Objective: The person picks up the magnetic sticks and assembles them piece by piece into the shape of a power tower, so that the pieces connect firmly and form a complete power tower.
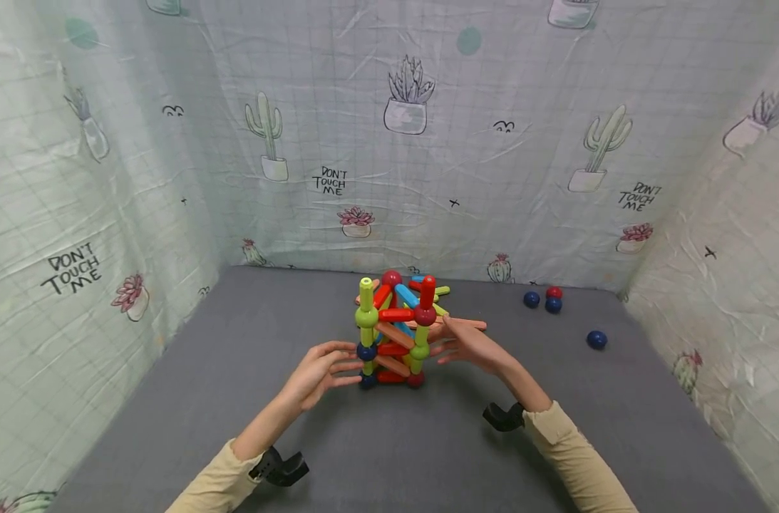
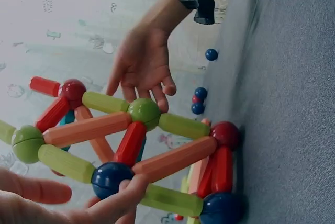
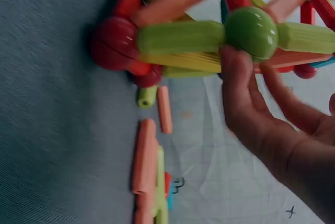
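A tower of magnetic rods and balls (image 1: 395, 350) stands upright on the grey table, in red, lime, orange and blue. My left hand (image 1: 321, 370) is at its left side, fingers extended; in the left wrist view a fingertip touches the middle blue ball (image 2: 112, 180). On the other side is my right hand (image 1: 472, 347), its fingers reaching behind the right edge. The right wrist view shows a fingertip against the lime ball (image 3: 251, 33). A lime rod (image 1: 366, 292) and a red rod (image 1: 428, 291) point up from the front top balls.
Behind the tower lie loose rods, among them an orange rod (image 1: 469, 323) and a lime rod (image 1: 442, 291). Loose balls rest at the back right: a red ball (image 1: 554, 292) and several blue ones, one blue ball (image 1: 597, 340) nearer. A patterned cloth (image 1: 453, 164) walls the table.
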Action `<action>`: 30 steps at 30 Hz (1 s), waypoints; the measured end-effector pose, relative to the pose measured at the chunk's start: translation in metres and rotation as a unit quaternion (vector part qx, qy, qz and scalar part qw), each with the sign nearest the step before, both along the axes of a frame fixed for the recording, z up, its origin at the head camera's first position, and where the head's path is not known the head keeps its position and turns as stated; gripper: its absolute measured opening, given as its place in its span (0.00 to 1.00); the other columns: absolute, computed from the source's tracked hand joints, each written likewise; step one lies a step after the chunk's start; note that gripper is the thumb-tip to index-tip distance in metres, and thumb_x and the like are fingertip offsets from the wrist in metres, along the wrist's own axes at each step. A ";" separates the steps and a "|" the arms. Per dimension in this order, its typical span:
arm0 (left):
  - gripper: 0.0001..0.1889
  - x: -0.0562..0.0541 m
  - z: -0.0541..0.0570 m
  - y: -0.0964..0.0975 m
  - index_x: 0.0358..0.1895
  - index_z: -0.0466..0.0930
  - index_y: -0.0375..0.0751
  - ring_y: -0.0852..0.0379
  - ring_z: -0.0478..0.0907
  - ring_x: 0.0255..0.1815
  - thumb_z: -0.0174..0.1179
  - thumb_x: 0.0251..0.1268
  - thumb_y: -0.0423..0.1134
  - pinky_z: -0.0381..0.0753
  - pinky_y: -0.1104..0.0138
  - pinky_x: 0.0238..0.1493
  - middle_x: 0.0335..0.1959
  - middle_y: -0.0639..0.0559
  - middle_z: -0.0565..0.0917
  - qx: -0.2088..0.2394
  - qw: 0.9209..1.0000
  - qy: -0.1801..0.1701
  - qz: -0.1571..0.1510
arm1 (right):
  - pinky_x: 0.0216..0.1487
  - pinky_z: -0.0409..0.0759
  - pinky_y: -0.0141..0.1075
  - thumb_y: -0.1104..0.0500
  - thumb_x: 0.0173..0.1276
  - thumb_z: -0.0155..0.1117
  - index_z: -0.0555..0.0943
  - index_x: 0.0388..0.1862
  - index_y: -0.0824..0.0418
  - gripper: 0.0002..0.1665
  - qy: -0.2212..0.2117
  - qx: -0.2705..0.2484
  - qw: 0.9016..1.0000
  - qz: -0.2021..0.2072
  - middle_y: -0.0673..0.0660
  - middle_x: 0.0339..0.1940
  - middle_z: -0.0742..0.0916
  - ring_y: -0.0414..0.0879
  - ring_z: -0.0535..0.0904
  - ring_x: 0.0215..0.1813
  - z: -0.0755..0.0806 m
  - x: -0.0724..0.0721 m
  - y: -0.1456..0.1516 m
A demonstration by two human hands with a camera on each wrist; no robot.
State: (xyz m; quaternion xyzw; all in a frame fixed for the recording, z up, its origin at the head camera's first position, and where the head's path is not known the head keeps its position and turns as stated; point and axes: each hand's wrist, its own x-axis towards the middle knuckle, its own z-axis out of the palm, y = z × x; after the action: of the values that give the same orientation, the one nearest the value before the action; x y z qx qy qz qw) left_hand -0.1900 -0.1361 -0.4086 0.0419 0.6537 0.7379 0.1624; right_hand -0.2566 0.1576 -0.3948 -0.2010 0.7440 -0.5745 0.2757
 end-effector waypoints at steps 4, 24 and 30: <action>0.20 -0.006 0.000 0.002 0.59 0.60 0.23 0.35 0.68 0.57 0.38 0.67 0.31 0.75 0.54 0.51 0.58 0.29 0.65 -0.002 1.000 0.000 0.012 | 0.53 0.73 0.52 0.40 0.71 0.29 0.56 0.65 0.70 0.39 -0.020 -0.018 1.000 0.002 0.70 0.62 0.68 0.53 0.77 0.51 -0.008 0.005 0.002; 0.20 -0.096 0.000 0.011 0.56 0.66 0.27 0.54 0.77 0.42 0.40 0.68 0.38 0.76 0.58 0.48 0.53 0.39 0.74 0.027 0.998 -0.060 0.013 | 0.54 0.74 0.42 0.45 0.71 0.38 0.58 0.66 0.67 0.34 -0.054 -0.108 0.989 0.091 0.69 0.66 0.65 0.65 0.63 0.63 -0.017 0.044 -0.050; 0.16 -0.099 -0.005 0.012 0.51 0.69 0.30 0.59 0.77 0.34 0.45 0.66 0.39 0.78 0.64 0.40 0.36 0.53 0.79 0.029 0.998 -0.055 0.023 | 0.55 0.72 0.50 0.48 0.71 0.40 0.61 0.64 0.67 0.31 -0.016 -0.080 0.990 0.118 0.69 0.63 0.69 0.62 0.67 0.62 -0.017 0.040 -0.044</action>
State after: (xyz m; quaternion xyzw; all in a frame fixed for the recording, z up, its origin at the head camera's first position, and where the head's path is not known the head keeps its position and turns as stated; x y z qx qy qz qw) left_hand -0.2895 -0.1242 -0.4137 -0.0096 0.6225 0.7616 0.1798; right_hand -0.2168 0.1132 -0.4123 -0.2996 0.6622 -0.5987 0.3367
